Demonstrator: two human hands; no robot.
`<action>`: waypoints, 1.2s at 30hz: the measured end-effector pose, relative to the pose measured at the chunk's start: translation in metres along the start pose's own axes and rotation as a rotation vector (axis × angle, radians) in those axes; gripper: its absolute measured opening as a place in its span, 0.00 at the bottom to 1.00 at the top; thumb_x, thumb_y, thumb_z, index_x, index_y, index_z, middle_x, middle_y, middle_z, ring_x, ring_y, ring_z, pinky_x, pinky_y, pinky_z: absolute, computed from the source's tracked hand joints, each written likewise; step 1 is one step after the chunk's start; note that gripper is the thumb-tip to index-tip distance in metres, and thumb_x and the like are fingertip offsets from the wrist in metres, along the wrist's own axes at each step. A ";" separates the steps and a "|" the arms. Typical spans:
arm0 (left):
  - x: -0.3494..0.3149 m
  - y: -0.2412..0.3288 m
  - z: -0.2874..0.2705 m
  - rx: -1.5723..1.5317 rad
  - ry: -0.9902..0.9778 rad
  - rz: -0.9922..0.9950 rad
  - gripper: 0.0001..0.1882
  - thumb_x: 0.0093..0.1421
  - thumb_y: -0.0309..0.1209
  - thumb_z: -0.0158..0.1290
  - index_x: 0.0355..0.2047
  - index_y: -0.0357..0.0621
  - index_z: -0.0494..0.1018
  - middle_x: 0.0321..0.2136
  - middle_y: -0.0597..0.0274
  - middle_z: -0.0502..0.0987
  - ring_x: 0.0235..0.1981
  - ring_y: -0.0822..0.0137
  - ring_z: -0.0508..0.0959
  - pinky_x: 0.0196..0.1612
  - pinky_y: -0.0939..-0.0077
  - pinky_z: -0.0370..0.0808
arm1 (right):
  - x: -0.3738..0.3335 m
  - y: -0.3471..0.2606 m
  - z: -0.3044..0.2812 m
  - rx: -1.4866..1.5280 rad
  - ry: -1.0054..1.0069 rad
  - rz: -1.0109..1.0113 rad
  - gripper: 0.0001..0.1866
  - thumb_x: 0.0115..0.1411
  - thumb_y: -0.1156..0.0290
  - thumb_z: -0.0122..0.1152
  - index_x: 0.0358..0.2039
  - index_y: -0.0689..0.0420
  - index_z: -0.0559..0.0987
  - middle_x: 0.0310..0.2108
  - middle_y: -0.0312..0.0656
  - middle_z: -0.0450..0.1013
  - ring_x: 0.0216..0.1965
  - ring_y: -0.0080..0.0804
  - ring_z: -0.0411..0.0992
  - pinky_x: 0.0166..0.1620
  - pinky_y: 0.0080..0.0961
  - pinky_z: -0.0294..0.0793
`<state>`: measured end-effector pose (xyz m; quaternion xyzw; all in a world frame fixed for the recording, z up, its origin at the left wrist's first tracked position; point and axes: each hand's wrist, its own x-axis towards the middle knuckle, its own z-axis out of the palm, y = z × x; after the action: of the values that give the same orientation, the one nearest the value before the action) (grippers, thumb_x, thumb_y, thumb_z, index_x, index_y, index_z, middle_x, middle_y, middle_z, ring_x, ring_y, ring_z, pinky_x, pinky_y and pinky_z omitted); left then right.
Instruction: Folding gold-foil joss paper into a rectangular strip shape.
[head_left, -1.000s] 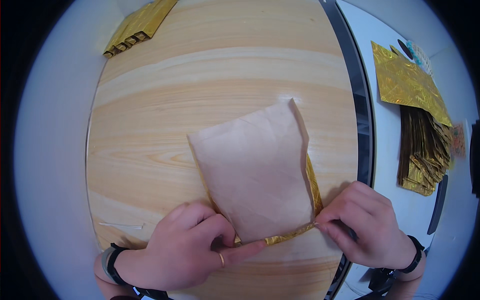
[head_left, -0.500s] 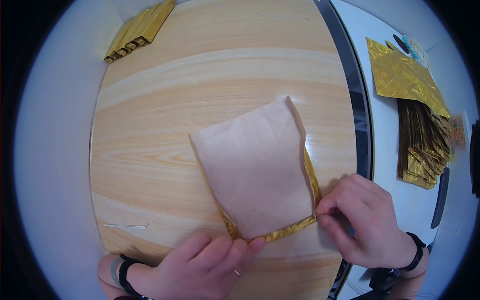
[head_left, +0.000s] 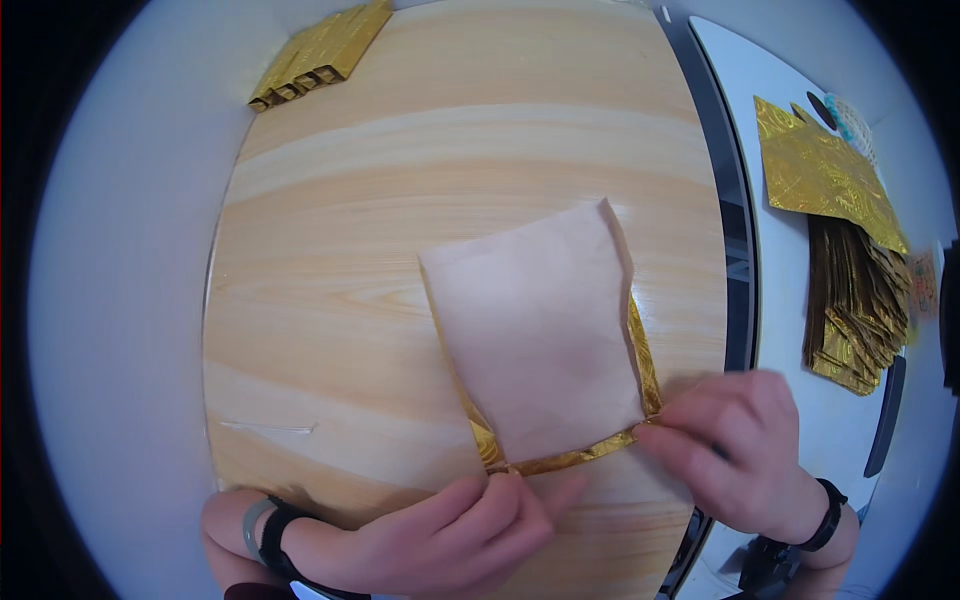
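Observation:
A sheet of gold-patterned paper (head_left: 540,340) lies on the table, its plain beige side up. Narrow gold strips are folded over along its near edge and at both side edges. At the near left corner, my left hand (head_left: 465,535) pinches the folded edge between thumb and finger, with one finger stretched out to the right. My right hand (head_left: 730,450) has the near right corner pinched between thumb and forefinger. The far edge of the sheet lies free, its right side bent up a little.
Several folded gold paper boxes (head_left: 325,55) stand in a row at the far left. Thin white sticks (head_left: 268,428) lie on the wooden table (head_left: 330,220) at left. On a white surface to the right sit a stack of gold paper (head_left: 855,300) and a larger gold sheet (head_left: 825,170).
The whole view has shifted, so the sheet appears farther right. My left hand's fingers have moved from along the near edge to the near left corner. My right hand stays at its corner.

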<state>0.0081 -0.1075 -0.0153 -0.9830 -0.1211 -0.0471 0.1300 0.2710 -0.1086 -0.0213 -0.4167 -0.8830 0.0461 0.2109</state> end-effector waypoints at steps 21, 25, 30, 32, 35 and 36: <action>0.013 0.003 0.010 -0.092 -0.103 -0.112 0.33 0.45 0.30 0.53 0.56 0.42 0.73 0.28 0.69 0.61 0.30 0.71 0.64 0.30 0.83 0.67 | -0.016 -0.042 -0.003 -0.447 -0.224 -0.094 0.22 0.50 0.73 0.59 0.48 0.63 0.79 0.45 0.44 0.71 0.47 0.34 0.73 0.45 0.26 0.70; 0.002 -0.003 0.017 -0.180 -0.030 -0.078 0.30 0.51 0.33 0.52 0.56 0.40 0.71 0.37 0.68 0.69 0.33 0.70 0.67 0.32 0.82 0.68 | -0.014 -0.029 -0.009 -0.323 -0.200 -0.093 0.23 0.49 0.72 0.59 0.48 0.62 0.79 0.45 0.42 0.71 0.45 0.33 0.73 0.44 0.26 0.69; -0.001 -0.013 0.018 -0.204 0.035 -0.064 0.31 0.45 0.27 0.54 0.55 0.49 0.75 0.31 0.70 0.61 0.32 0.72 0.67 0.32 0.85 0.71 | -0.009 -0.027 -0.008 -0.240 -0.220 -0.133 0.26 0.46 0.70 0.60 0.50 0.53 0.80 0.41 0.41 0.70 0.44 0.33 0.71 0.43 0.27 0.68; -0.002 -0.013 0.018 -0.254 0.035 -0.079 0.31 0.44 0.27 0.54 0.54 0.49 0.76 0.31 0.70 0.61 0.32 0.72 0.68 0.32 0.85 0.71 | -0.012 -0.029 -0.003 -0.364 -0.213 -0.142 0.27 0.46 0.69 0.61 0.52 0.46 0.80 0.40 0.40 0.69 0.44 0.33 0.70 0.44 0.28 0.68; -0.004 -0.015 0.014 -0.265 0.044 -0.078 0.31 0.44 0.26 0.54 0.53 0.49 0.76 0.31 0.70 0.62 0.33 0.72 0.69 0.32 0.85 0.72 | -0.011 -0.032 -0.006 -0.413 -0.247 -0.152 0.28 0.46 0.69 0.62 0.53 0.44 0.79 0.41 0.39 0.67 0.45 0.33 0.70 0.44 0.30 0.69; -0.004 -0.015 0.014 -0.238 0.063 -0.054 0.30 0.45 0.26 0.54 0.53 0.48 0.76 0.31 0.70 0.62 0.33 0.71 0.69 0.32 0.85 0.72 | -0.011 -0.031 -0.005 -0.408 -0.248 -0.157 0.28 0.46 0.69 0.62 0.53 0.44 0.79 0.41 0.39 0.67 0.45 0.33 0.70 0.44 0.30 0.69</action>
<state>0.0009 -0.0907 -0.0253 -0.9858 -0.1369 -0.0956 0.0150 0.2569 -0.1375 -0.0129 -0.3721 -0.9228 -0.0987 0.0157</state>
